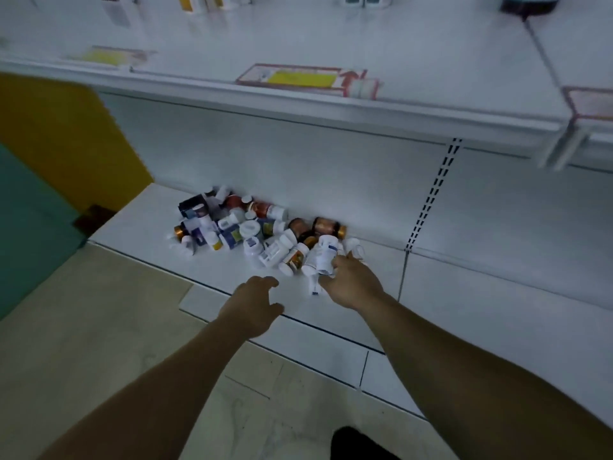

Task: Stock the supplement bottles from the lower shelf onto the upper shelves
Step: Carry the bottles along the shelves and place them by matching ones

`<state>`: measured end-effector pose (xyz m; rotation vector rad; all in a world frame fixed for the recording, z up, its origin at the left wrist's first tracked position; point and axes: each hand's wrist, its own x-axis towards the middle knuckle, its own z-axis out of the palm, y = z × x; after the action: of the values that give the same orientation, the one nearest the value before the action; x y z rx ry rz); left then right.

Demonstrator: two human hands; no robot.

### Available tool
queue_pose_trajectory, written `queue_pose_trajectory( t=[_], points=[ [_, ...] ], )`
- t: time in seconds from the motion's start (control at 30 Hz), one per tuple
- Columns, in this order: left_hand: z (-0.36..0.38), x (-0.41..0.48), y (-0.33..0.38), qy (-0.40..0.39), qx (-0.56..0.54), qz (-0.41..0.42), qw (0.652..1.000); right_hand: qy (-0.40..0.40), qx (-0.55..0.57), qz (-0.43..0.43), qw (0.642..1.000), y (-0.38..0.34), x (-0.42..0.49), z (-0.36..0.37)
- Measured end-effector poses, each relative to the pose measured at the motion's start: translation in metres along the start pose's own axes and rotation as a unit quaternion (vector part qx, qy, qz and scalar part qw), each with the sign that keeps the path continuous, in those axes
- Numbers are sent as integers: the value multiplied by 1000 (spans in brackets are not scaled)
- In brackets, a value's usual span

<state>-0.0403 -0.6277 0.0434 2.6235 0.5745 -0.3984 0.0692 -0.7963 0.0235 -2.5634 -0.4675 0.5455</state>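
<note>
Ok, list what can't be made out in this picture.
Head view only:
Labels in the bottle pile: too small and blurred to read.
Fingers of the right hand: hidden behind the white bottle it grips; whether it holds a second one is unclear.
The boxes and dark object on the upper shelf: cut off by the top edge.
Print on the shelf tag: blurred.
</note>
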Motion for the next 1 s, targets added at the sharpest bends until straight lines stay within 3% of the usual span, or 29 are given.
queue_pose_trajectory(
  t=[0.27,0.43,0.57,0.63,0.67,0.73,0.77,0.8,0.87,0.9,0.93,1.0],
  points=[
    [-7,124,-31,27,-3,66,997,39,90,139,985,-4,78,37],
    [17,170,-40,68,186,104,975,75,37,177,981,1,100,66],
    [33,190,-45,120,264,124,949,141,-27,171,975,-1,105,78],
    [30,188,-43,127,227,134,956,174,-13,152,973,-8,105,69],
    [24,184,-40,122,158,138,970,189,45,142,971,-14,102,62],
    [-1,166,-34,98,-130,121,979,224,231,116,940,-30,86,43],
    [-19,154,-32,49,-322,88,941,247,307,106,913,-39,73,33],
    [-37,139,-31,-25,-490,57,870,264,353,97,892,-48,57,22],
    [-73,105,-38,-164,-691,30,703,283,415,72,862,-68,22,6],
    [-88,88,-43,-205,-732,32,648,292,451,60,841,-79,5,1],
    [-101,73,-48,-228,-748,40,623,299,492,51,816,-90,-11,-2],
    [-122,43,-55,-247,-757,48,603,281,596,31,752,-118,-40,-7]
  ],
)
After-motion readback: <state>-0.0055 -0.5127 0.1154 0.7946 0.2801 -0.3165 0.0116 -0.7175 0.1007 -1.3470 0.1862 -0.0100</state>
